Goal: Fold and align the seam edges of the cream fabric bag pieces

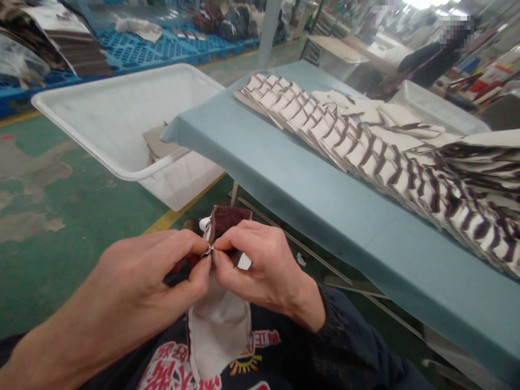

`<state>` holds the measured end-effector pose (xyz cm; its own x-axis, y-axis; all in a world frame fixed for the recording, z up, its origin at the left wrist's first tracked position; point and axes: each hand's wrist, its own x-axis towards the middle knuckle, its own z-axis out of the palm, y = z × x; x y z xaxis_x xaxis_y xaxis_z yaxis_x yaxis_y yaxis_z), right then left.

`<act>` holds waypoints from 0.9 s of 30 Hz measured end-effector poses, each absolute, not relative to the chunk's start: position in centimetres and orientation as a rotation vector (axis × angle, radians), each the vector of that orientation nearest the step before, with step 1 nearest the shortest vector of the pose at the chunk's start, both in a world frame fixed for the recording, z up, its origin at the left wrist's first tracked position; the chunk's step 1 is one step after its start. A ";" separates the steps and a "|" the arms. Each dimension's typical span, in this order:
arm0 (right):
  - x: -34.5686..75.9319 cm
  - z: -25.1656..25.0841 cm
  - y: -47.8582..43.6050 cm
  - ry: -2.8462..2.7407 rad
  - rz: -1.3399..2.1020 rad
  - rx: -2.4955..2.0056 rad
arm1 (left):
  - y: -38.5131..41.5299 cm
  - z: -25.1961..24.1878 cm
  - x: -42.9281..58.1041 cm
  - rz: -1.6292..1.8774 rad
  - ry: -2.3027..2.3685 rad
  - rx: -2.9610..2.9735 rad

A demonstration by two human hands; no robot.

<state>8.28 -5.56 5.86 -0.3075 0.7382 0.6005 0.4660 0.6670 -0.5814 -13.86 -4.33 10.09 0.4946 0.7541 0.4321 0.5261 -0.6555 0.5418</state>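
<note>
A sewn fabric piece (221,330), off-white on one side with a dark brown part at its top, hangs in front of my body over my dark clothing. My left hand (158,271) pinches its seam edge between thumb and forefinger. Right beside it, my right hand (258,265) pinches the same edge, and the fingertips of both hands almost meet. What exactly lies between the fingertips is too small to make out. Part of the brown section (231,216) shows above my right hand.
To my right runs a table with a blue-grey cover (292,184). On it lies a long overlapping row of off-white and brown fabric pieces (365,157). A white plastic tub (122,114) stands ahead on the green floor, with blue pallets (170,46) behind. Another person (434,54) is at the back right.
</note>
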 end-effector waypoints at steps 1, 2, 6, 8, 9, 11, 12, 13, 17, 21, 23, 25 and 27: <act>8.2 5.9 -5.6 -1.987 0.316 -0.933 | -4.2 10.2 -14.0 0.911 1.058 2.436; 8.2 5.9 -5.7 -2.006 0.271 -0.930 | -4.1 10.3 -14.1 0.879 1.047 2.453; 7.9 5.8 -5.8 -1.990 0.326 -0.941 | -4.1 9.9 -13.9 0.827 1.085 2.355; 7.8 5.7 -5.7 -1.905 0.488 -0.966 | -4.3 9.4 -13.8 0.846 1.164 2.220; 7.7 5.5 -5.7 -1.862 0.591 -0.972 | -4.5 9.2 -13.8 0.846 1.200 2.145; 7.8 5.2 -5.5 -1.816 0.762 -0.961 | -4.8 8.9 -13.8 0.835 1.244 2.029; 7.9 5.1 -5.4 -1.821 0.803 -0.956 | -4.9 8.9 -13.8 0.824 1.253 2.005; 8.1 5.0 -5.3 -1.842 0.798 -0.950 | -5.0 9.0 -13.7 0.822 1.255 2.012; 8.9 5.8 -5.1 -1.953 0.458 -0.917 | -5.5 9.7 -13.1 0.908 1.249 2.214; 9.4 7.6 -5.5 -2.093 0.207 -0.945 | -6.3 9.6 -12.9 0.993 1.200 2.397; 9.3 8.2 -5.9 -2.139 0.130 -0.985 | -6.5 9.3 -13.1 0.968 1.168 2.474; 9.0 8.4 -6.4 -2.133 0.104 -1.050 | -6.5 9.2 -13.2 0.960 1.139 2.518; 8.7 8.3 -6.9 -2.085 0.143 -1.115 | -6.4 9.2 -13.1 0.960 1.111 2.538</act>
<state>8.65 -6.86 8.27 -0.3359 0.7530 0.5658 0.6687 0.6137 -0.4198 -13.09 -6.40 9.25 0.5039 0.7168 0.4820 0.5809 -0.6942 0.4251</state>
